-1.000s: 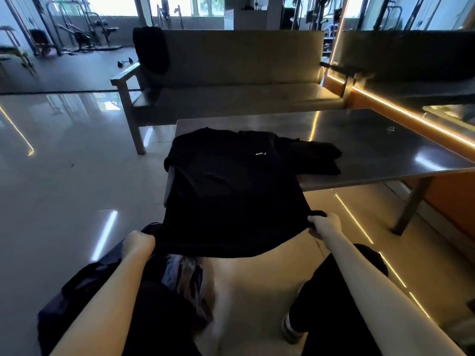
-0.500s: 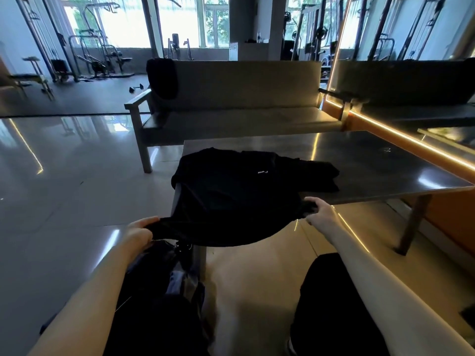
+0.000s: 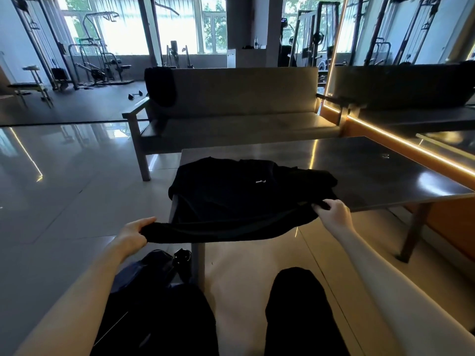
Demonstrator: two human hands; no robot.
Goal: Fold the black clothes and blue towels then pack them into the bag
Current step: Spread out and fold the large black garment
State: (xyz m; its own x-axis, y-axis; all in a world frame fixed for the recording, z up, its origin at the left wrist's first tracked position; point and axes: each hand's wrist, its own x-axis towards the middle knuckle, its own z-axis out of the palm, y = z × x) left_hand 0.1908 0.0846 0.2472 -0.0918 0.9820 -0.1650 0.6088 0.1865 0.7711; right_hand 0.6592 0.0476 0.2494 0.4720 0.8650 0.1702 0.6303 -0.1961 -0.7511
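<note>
A black T-shirt with a small white chest logo lies spread on the near left corner of a dark metal table. Its lower hem is lifted off the table edge and stretched between my hands. My left hand grips the hem's left corner. My right hand pinches the right corner near the table's front edge. More black cloth is bunched on the table just right of the shirt. A dark blue bag sits on the floor by my left knee, partly hidden by my arm. No blue towel is visible.
A long bench sofa stands behind the table, with a black garment draped over its left backrest. Gym machines line the back windows. A lit orange wall strip runs along the right. Glossy tiled floor spreads to the left.
Both hands raised the hem from below the table edge up to table height and moved it forward. The camera tilted up, showing more of the room.
</note>
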